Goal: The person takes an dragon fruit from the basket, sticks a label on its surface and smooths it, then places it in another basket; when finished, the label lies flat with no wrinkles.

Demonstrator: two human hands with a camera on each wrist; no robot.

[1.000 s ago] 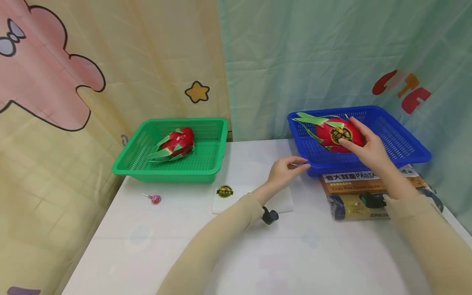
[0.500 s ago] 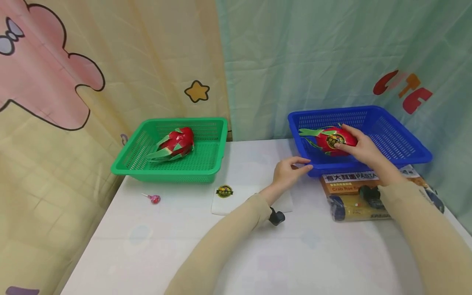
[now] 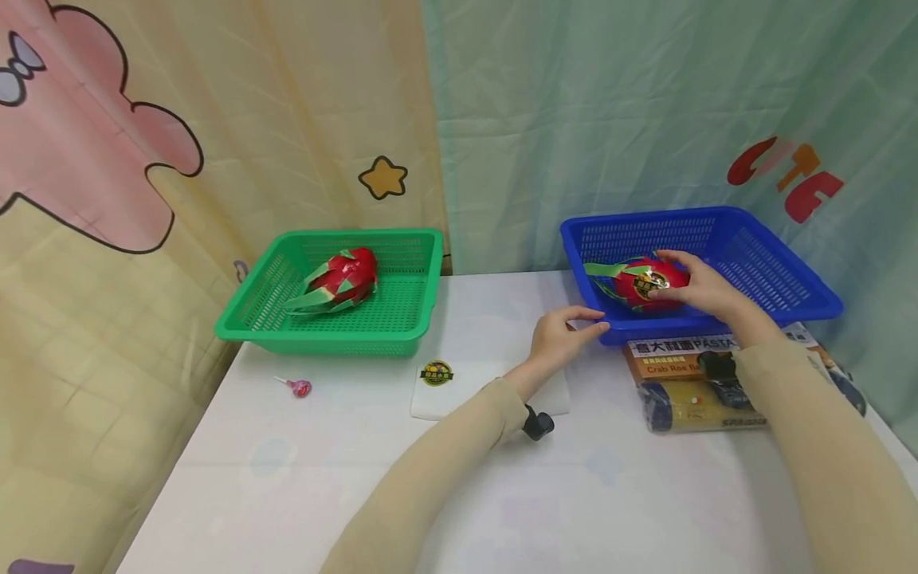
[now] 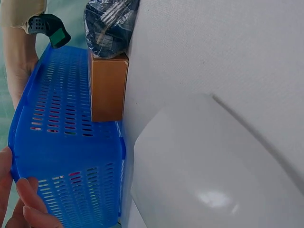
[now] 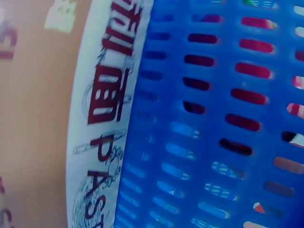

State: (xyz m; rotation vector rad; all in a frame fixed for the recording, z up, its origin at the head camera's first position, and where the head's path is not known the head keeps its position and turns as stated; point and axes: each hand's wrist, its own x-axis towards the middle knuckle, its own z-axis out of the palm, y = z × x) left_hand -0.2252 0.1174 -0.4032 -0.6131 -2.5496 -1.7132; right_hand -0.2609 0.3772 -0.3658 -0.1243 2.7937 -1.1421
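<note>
In the head view, a red dragon fruit with green leaf tips and a round dark sticker sits low inside the blue basket. My right hand grips its right side, thumb on the front and fingers over the back. The basket's front-left corner is pinched between thumb and fingers of my left hand. Seen from the left wrist, those fingers lie at the basket's rim. The right wrist view shows red through the slots of the basket wall, and the right hand is mostly hidden there.
A green basket at the left holds another dragon fruit. Before the blue basket lie a pasta box and a bag of spaghetti. A lollipop and a white packet with a sticker lie on the table.
My right hand has lowered the dragon fruit from above the blue basket's rim down into it. My left hand has shifted slightly right, onto the basket's corner.
</note>
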